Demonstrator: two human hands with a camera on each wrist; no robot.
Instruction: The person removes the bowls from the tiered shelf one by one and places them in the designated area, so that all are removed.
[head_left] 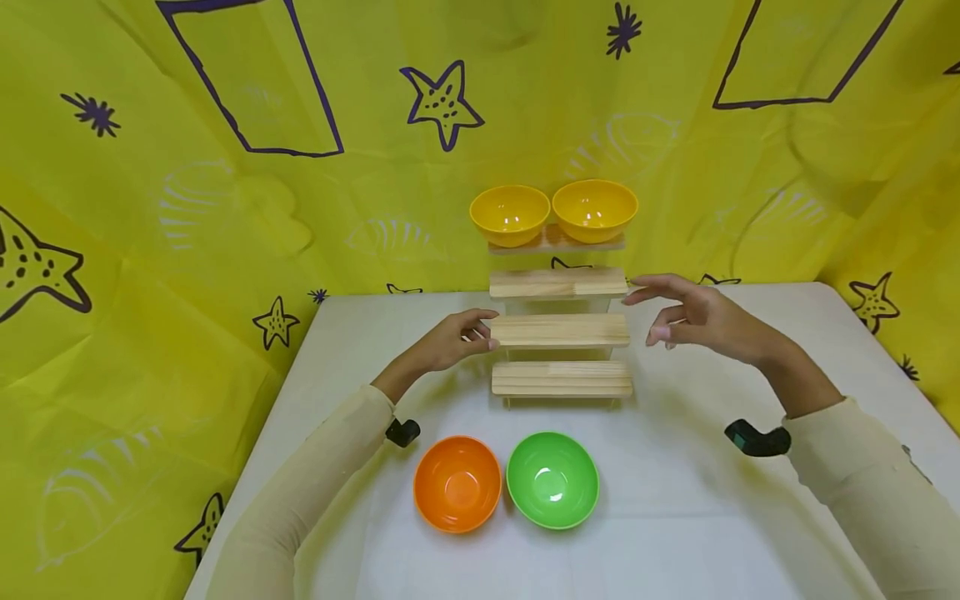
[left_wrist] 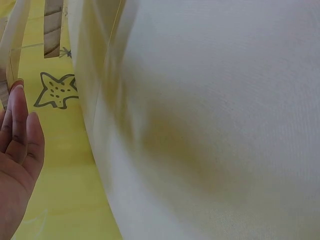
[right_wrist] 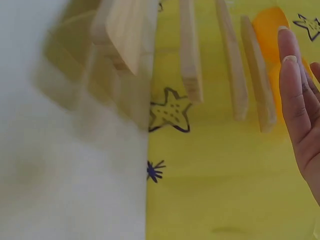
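A wooden tiered display stand [head_left: 561, 330] with several step-like shelves stands on the white table. My left hand [head_left: 456, 340] holds the left end of one of its middle shelves between thumb and fingers; in the left wrist view the fingers [left_wrist: 19, 112] reach the wood. Beside the stand's right end is my right hand [head_left: 693, 317], fingers loosely bent with nothing between them, the index fingertip close to an upper shelf. Two yellow bowls [head_left: 510, 217] sit side by side on the top shelf. In front of the stand are an orange bowl [head_left: 457, 485] and a green bowl [head_left: 553, 481].
The white table [head_left: 660, 550] runs up to a yellow cloth backdrop [head_left: 360, 192] with drawn starfish, which hangs behind and on both sides. Each sleeve carries a dark wrist camera, the right one [head_left: 756, 438] beyond the stand's right side.
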